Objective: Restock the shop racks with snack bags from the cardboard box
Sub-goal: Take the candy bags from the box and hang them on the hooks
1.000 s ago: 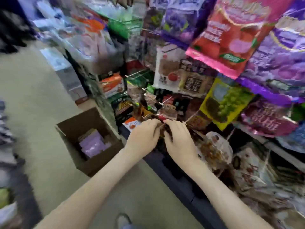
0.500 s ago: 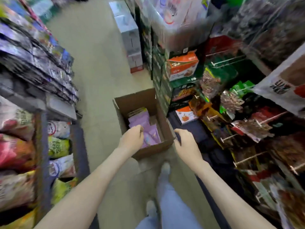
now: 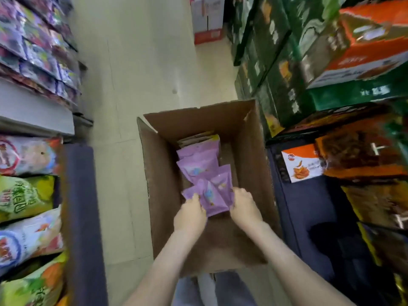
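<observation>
An open cardboard box (image 3: 163, 177) stands on the floor between two racks, directly below me. Several purple snack bags (image 3: 199, 164) lie inside it, with a few tan bags at the far end. Both of my hands are down in the box at the nearest purple bag (image 3: 212, 198). My left hand (image 3: 191, 215) grips its left edge and my right hand (image 3: 245, 206) grips its right edge. My fingertips are hidden behind the bag.
A rack of colourful snack bags (image 3: 26, 195) lines the left side. Stacked green and orange cartons (image 3: 331, 62) and hanging dark snack packs (image 3: 364, 155) fill the right. A white and red carton (image 3: 207, 21) stands further down the pale floor aisle (image 3: 136, 74).
My view swung from the right-hand rack hooks down to the box. Both hands left the hanging packs, reached into the box and took hold of a purple bag.
</observation>
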The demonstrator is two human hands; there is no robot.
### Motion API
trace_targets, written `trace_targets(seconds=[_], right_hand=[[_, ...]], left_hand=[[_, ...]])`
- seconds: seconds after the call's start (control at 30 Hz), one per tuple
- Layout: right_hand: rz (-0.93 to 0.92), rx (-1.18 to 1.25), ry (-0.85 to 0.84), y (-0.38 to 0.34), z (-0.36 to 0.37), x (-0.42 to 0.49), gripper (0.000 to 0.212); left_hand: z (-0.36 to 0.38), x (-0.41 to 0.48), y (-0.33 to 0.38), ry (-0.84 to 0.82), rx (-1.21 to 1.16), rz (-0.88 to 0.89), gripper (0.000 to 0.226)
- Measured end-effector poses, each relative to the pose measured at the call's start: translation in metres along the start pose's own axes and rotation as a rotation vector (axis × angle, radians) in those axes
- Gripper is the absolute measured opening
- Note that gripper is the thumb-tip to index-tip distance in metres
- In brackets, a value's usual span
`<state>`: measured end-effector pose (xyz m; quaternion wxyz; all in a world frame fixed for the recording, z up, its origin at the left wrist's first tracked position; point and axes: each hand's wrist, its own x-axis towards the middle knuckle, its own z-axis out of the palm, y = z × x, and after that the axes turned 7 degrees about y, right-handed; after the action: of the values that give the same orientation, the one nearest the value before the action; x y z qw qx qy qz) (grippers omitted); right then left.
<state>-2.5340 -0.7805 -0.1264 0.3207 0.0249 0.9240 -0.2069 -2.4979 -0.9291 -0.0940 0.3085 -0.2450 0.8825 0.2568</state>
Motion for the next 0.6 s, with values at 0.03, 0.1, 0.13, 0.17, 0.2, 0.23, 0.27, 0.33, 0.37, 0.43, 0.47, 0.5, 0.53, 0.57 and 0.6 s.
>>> trace_targets(seconds=[0.03, 0.1, 0.13, 0.17, 0.2, 0.23, 0.27, 0.33, 0.37, 0.43, 0.47, 0.5, 0.53, 0.57, 0.6], right_hand=[[0.053, -0.011, -0.035, 0.008, 0.022, 0.026, 0.042], [0.148, -0.036, -0.102, 0.027, 0.066, 0.071, 0.039], [0.167, -0.065, -0.13, 0.035, 0.084, 0.086, 0.039], [0.167, -0.097, -0.163, 0.041, 0.101, 0.099, 0.04], [0.167, -0.132, -0.201, 0.045, 0.115, 0.11, 0.043], [0.175, -0.154, -0.237, 0.047, 0.126, 0.12, 0.047], [0.179, -0.172, -0.263, 0.048, 0.136, 0.13, 0.049], [0.171, -0.223, -0.278, 0.048, 0.153, 0.143, 0.044], [0.157, -0.251, -0.26, 0.046, 0.159, 0.146, 0.039], [0.121, -0.295, -0.216, 0.041, 0.164, 0.145, 0.034], [0.099, -0.306, -0.206, 0.037, 0.163, 0.142, 0.033], [0.073, -0.317, -0.202, 0.031, 0.158, 0.136, 0.032], [0.057, -0.315, -0.214, 0.022, 0.15, 0.128, 0.032], [0.037, -0.29, -0.221, 0.011, 0.138, 0.116, 0.034], [0.025, -0.252, -0.22, 0.001, 0.124, 0.103, 0.037]], left_hand=[[0.017, 0.02, -0.006, -0.024, -0.01, -0.037, 0.039], [0.046, 0.058, -0.014, -0.068, -0.055, -0.158, 0.048], [0.058, 0.074, -0.017, -0.083, -0.122, -0.25, 0.048], [0.068, 0.089, -0.019, -0.085, -0.188, -0.33, 0.047], [0.078, 0.1, -0.021, -0.081, -0.237, -0.373, 0.045], [0.087, 0.11, -0.024, -0.08, -0.267, -0.384, 0.044], [0.096, 0.116, -0.027, -0.087, -0.291, -0.402, 0.041], [0.11, 0.121, -0.033, -0.115, -0.303, -0.442, 0.04], [0.115, 0.12, -0.036, -0.123, -0.301, -0.459, 0.039], [0.12, 0.118, -0.039, -0.136, -0.305, -0.481, 0.036], [0.12, 0.115, -0.039, -0.148, -0.306, -0.488, 0.035], [0.116, 0.11, -0.037, -0.159, -0.3, -0.481, 0.035], [0.109, 0.102, -0.033, -0.161, -0.289, -0.458, 0.034], [0.101, 0.092, -0.027, -0.163, -0.278, -0.417, 0.034], [0.092, 0.081, -0.021, -0.168, -0.266, -0.366, 0.036]])
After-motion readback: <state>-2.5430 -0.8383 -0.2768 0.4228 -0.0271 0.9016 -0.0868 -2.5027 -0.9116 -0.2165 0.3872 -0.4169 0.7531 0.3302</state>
